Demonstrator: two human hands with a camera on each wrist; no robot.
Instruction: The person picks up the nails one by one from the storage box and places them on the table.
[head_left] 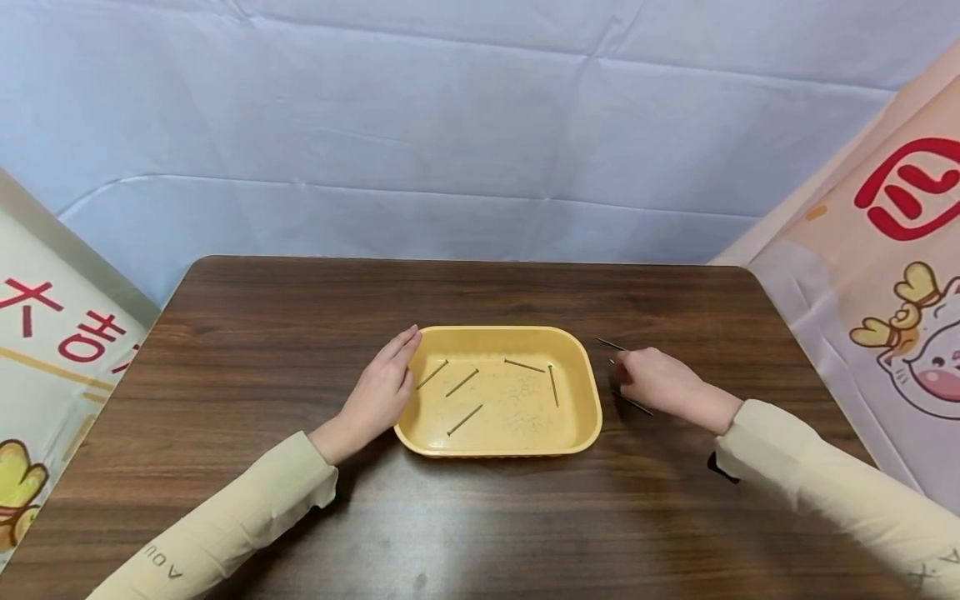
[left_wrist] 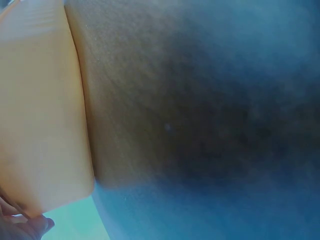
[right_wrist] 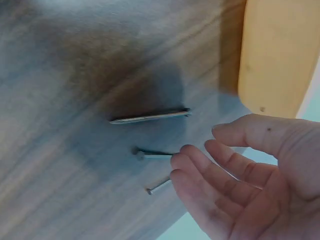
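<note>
A yellow plastic tray (head_left: 495,454) holds several scattered nails (head_left: 465,419). My left hand (head_left: 378,396) rests against its left side, with the fingers extended along the rim; in the left wrist view, fingertips (left_wrist: 42,226) show at a corner of the tray wall (left_wrist: 45,120). To the tray's right, my right hand (head_left: 656,382) is low over the table beside loose nails. In the right wrist view, its bent fingers (right_wrist: 192,160) overlap the ends of a middle nail (right_wrist: 152,156) and a lower nail (right_wrist: 157,187). Another nail (right_wrist: 150,117) lies fully visible, and the thumb is apart from the fingers.
The tray stands on a dark wood-grain table (head_left: 300,300). A pale cloth (head_left: 420,125) hangs behind the table's far edge. Printed banners flank it, one on the left (head_left: 45,333) and one on the right (head_left: 847,275).
</note>
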